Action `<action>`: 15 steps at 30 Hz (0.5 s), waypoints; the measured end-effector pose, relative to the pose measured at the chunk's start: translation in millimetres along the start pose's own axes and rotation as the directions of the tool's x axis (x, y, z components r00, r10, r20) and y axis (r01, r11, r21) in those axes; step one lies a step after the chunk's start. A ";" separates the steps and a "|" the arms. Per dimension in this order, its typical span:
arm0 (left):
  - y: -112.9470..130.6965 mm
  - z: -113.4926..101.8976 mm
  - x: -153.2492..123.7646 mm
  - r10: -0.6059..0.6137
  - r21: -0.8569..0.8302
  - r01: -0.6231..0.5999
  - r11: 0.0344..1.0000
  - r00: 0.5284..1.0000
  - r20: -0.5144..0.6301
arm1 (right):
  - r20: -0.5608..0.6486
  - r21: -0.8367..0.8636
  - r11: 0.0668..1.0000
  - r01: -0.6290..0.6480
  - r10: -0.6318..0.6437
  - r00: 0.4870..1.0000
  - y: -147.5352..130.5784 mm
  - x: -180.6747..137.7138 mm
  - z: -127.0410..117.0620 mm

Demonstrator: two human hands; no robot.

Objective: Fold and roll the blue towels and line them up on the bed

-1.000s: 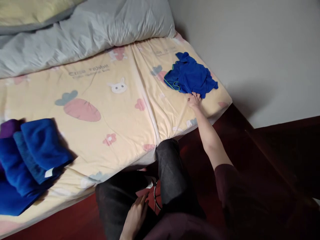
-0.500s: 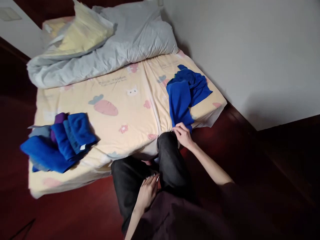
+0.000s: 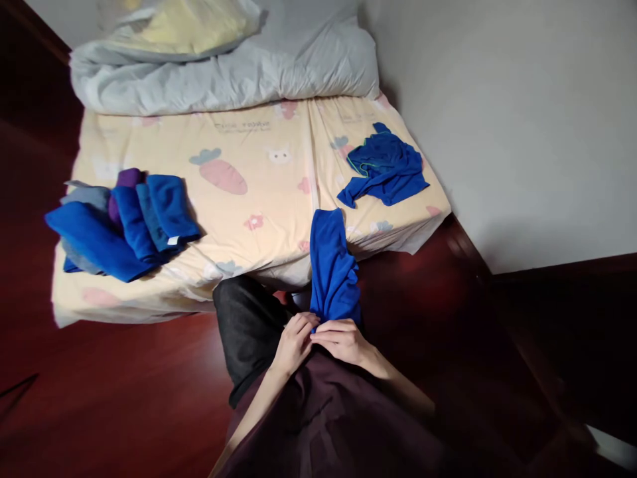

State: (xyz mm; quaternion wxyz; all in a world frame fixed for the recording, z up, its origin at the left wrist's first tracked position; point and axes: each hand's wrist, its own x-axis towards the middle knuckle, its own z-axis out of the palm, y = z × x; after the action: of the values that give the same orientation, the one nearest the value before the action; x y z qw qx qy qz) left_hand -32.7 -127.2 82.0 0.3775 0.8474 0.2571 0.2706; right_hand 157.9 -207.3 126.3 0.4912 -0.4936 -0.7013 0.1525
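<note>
- The right hand [image 3: 344,340] pinches the near end of a blue cloth [image 3: 331,265], its fingers drawn together on the edge.
- The left hand [image 3: 297,338] meets it from the other side, fingers curled and gripping the same edge; the exact hold of its fingertips is partly hidden.
- The blue cloth stretches from the hands over the person's right leg, its far end reaching the front edge of the bed [image 3: 279,242]; it looks narrow, with wrinkles along its right side.
- On the bed to the right, near the wall [image 3: 517,133], lies a crumpled blue garment [image 3: 391,166] with thin green edging, apart from both hands.
- On the left part of the bed sits a group of folded blue cloths [image 3: 132,222], one bearing a white tag [image 3: 173,240], with a purple cloth [image 3: 130,178] and a grey cloth [image 3: 89,197] tucked among them.
- Across the back of the bed runs a bunched grey quilt [image 3: 223,86], with a pale yellow fabric [image 3: 194,26] on top.
- The floor [image 3: 164,378] is dark red.
</note>
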 end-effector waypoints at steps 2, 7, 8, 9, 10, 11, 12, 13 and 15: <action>3.3 -2.4 0.6 -0.049 -0.008 0.048 0.999 0.992 -0.118 | 0.084 0.002 1.000 0.014 -0.014 0.996 -0.8 14.3 -9.5; 8.3 -21.0 0.2 -0.196 -0.067 0.185 0.981 0.897 -0.396 | 0.254 0.144 0.989 0.026 -0.063 0.965 -19.6 41.0 14.4; 8.7 -25.1 -1.0 -0.222 -0.091 0.203 0.975 0.877 -0.426 | 0.277 0.198 0.980 0.019 -0.074 0.958 -25.4 43.8 24.7; 8.8 -28.9 -2.9 -0.247 -0.115 0.219 0.969 0.858 -0.449 | 0.295 0.251 0.968 0.003 -0.079 0.952 -31.6 45.6 35.3; 8.5 -32.4 -5.7 -0.272 -0.137 0.235 0.962 0.840 -0.469 | 0.313 0.297 0.955 -0.019 -0.079 0.947 -38.2 46.2 45.3; 7.9 -35.7 -9.4 -0.293 -0.154 0.250 0.956 0.820 -0.491 | 0.336 0.333 0.942 -0.044 -0.074 0.939 -44.9 45.9 54.1; 6.8 -38.9 -14.0 -0.315 -0.168 0.267 0.949 0.798 -0.514 | 0.359 0.362 0.930 -0.069 -0.071 0.931 -51.7 44.8 61.0; 5.2 -42.1 -19.3 -0.336 -0.179 0.285 0.942 0.773 -0.538 | 0.385 0.384 0.918 -0.097 -0.064 0.921 -58.2 42.9 65.5; 1.2 -49.5 -30.7 -0.369 -0.200 0.314 0.928 0.709 -0.601 | 0.415 0.448 0.882 -0.145 -0.062 0.907 -70.1 37.9 66.9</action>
State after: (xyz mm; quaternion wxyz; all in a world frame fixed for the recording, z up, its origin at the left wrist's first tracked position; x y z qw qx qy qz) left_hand -86.9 -122.8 103.0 0.3479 0.6289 0.5091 0.4736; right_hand 62.6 -189.9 164.1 0.4306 -0.3311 -0.7211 0.4300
